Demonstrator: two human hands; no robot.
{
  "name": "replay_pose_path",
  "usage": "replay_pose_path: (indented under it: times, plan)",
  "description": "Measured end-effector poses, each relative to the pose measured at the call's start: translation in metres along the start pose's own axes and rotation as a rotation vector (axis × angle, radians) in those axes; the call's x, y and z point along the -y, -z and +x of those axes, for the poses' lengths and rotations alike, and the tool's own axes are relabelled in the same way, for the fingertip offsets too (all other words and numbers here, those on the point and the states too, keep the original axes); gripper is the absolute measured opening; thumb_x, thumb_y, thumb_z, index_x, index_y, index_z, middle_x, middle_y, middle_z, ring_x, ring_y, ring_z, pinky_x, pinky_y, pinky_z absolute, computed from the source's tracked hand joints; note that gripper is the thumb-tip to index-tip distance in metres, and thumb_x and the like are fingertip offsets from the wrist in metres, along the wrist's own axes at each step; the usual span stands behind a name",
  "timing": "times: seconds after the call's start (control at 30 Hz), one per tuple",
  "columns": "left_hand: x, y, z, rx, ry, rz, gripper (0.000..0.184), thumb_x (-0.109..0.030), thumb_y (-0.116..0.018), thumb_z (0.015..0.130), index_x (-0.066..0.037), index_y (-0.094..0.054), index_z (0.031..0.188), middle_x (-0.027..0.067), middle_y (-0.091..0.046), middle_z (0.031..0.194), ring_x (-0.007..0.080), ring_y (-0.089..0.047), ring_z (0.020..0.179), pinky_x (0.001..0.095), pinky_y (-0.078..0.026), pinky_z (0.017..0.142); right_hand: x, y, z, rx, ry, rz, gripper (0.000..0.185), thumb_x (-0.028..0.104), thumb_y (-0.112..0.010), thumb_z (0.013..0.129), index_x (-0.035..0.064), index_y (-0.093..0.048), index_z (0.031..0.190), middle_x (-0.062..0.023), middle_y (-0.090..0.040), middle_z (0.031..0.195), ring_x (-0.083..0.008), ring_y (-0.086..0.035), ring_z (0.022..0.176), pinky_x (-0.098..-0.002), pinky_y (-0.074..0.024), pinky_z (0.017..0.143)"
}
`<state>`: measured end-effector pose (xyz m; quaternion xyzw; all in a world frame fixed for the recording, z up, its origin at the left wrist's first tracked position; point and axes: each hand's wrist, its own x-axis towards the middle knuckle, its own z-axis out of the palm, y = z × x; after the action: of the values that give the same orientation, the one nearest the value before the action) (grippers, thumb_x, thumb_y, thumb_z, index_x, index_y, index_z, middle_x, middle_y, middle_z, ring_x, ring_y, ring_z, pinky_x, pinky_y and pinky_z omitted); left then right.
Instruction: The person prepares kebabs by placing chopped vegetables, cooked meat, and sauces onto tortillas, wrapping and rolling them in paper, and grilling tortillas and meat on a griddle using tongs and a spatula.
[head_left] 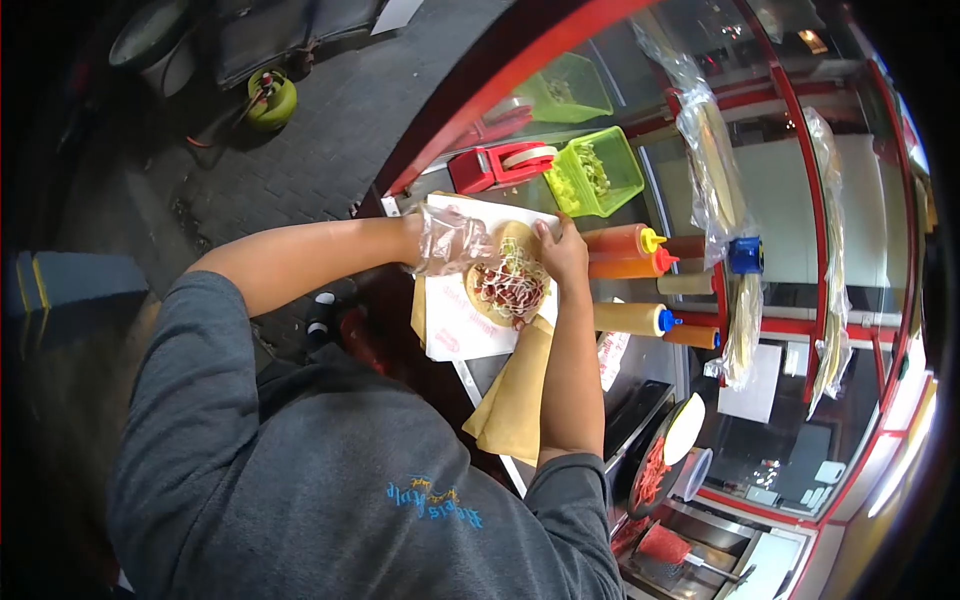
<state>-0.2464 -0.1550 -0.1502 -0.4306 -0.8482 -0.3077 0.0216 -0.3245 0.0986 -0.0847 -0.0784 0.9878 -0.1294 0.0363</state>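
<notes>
A round flatbread (508, 275) lies on white printed wrapping paper (450, 320), topped with dark red filling, greens and streaks of white sauce. My left hand (455, 240) wears a clear plastic glove; its fingers curl against the bread's upper left edge. On the opposite side, my bare right hand (563, 248) pinches the upper right edge of the paper, its thumb close to the bread. Its other fingertips are partly hidden. Brown paper (510, 400) sticks out below the white sheet, beside my right forearm.
Sauce bottles (625, 240) lie to the right of my right hand. Beyond are a red tape dispenser (490, 168) and a green bin (610, 175) of chopped greens. A pan of red strips (652, 470) is at lower right. Bagged flatbreads (710, 160) hang along the glass.
</notes>
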Motion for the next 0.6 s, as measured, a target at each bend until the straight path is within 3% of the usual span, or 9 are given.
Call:
replay_pose_path:
  times: [0.17,0.3,0.33,0.37,0.4,0.43,0.47,0.5,0.6]
  plan:
    - [0.004,0.004,0.011,0.045,-0.161,0.062,0.029,-0.027,-0.056,0.097,-0.022,-0.064,0.125,0.0081,-0.068,0.108,0.0311,-0.068,0.103,0.0463,-0.054,0.089,-0.017,-0.001,-0.002,-0.003,0.028,0.012,0.065,0.049,-0.067,0.096,0.0008,-0.059,0.138,-0.0306,-0.068,0.122,-0.0436,-0.065,0.117,-0.0469,-0.0505,0.100]
    - [0.030,-0.045,0.013,-0.229,-0.207,0.078,0.026,-0.024,-0.053,0.099,-0.021,-0.064,0.123,0.0076,-0.069,0.108,0.0311,-0.069,0.102,0.0463,-0.055,0.090,-0.030,-0.008,0.005,-0.035,0.036,0.025,0.065,0.047,-0.069,0.096,-0.0026,-0.060,0.137,-0.0299,-0.069,0.119,-0.0404,-0.069,0.112,-0.0440,-0.0526,0.097]
    - [0.010,-0.025,0.018,-0.338,-0.220,0.120,0.026,-0.024,-0.052,0.100,-0.020,-0.064,0.123,0.0074,-0.070,0.108,0.0311,-0.069,0.102,0.0463,-0.056,0.091,-0.031,-0.008,0.008,0.005,-0.017,0.095,0.064,0.045,-0.070,0.095,-0.0037,-0.061,0.135,-0.0300,-0.069,0.118,-0.0412,-0.068,0.113,-0.0447,-0.0522,0.097]
    - [-0.009,-0.005,0.025,0.008,0.140,-0.165,0.026,-0.030,-0.050,0.102,-0.017,-0.065,0.119,0.0104,-0.072,0.104,0.0346,-0.070,0.099,0.0486,-0.055,0.091,-0.032,-0.008,0.010,0.044,-0.071,0.166,0.062,0.043,-0.071,0.094,-0.0048,-0.061,0.133,-0.0302,-0.070,0.118,-0.0420,-0.068,0.113,-0.0454,-0.0519,0.098]
    - [-0.020,0.001,0.035,0.069,0.278,-0.113,0.028,-0.033,-0.051,0.102,-0.016,-0.065,0.120,0.0128,-0.071,0.102,0.0347,-0.070,0.098,0.0496,-0.054,0.089,-0.033,-0.008,0.011,0.083,-0.122,0.237,0.061,0.041,-0.072,0.093,-0.0060,-0.062,0.132,-0.0303,-0.070,0.118,-0.0428,-0.067,0.114,-0.0461,-0.0515,0.098]
    - [-0.028,0.005,0.043,0.125,0.416,-0.060,0.030,-0.036,-0.051,0.102,-0.015,-0.064,0.121,0.0152,-0.070,0.100,0.0349,-0.070,0.096,0.0506,-0.053,0.087,-0.040,-0.017,0.011,-0.036,-0.043,0.240,0.053,0.034,-0.074,0.094,-0.0056,-0.064,0.127,-0.0269,-0.073,0.109,-0.0378,-0.072,0.100,-0.0421,-0.0541,0.089]
    - [-0.035,0.008,0.050,0.178,0.556,-0.005,0.033,-0.038,-0.052,0.102,-0.014,-0.063,0.122,0.0176,-0.070,0.099,0.0350,-0.070,0.095,0.0515,-0.052,0.085,-0.049,-0.020,0.015,0.012,-0.057,0.310,0.047,0.031,-0.073,0.095,-0.0050,-0.065,0.124,-0.0243,-0.073,0.104,-0.0359,-0.070,0.093,-0.0412,-0.0535,0.084]
    - [-0.044,0.011,0.058,0.234,0.651,0.041,0.034,-0.039,-0.053,0.101,-0.013,-0.063,0.120,0.0165,-0.070,0.103,0.0357,-0.069,0.101,0.0510,-0.053,0.087,-0.049,-0.017,0.015,0.063,-0.070,0.379,0.042,0.028,-0.072,0.096,-0.0043,-0.066,0.121,-0.0217,-0.074,0.099,-0.0339,-0.068,0.086,-0.0403,-0.0529,0.080]
    - [-0.068,0.015,0.058,0.064,0.647,0.219,0.036,-0.039,-0.053,0.101,-0.012,-0.065,0.122,0.0131,-0.069,0.115,0.0333,-0.065,0.117,0.0507,-0.055,0.093,-0.047,-0.006,0.005,0.054,0.028,0.505,0.026,0.022,-0.068,0.098,-0.0020,-0.065,0.109,-0.0174,-0.070,0.084,-0.0285,-0.061,0.071,-0.0388,-0.0492,0.070]
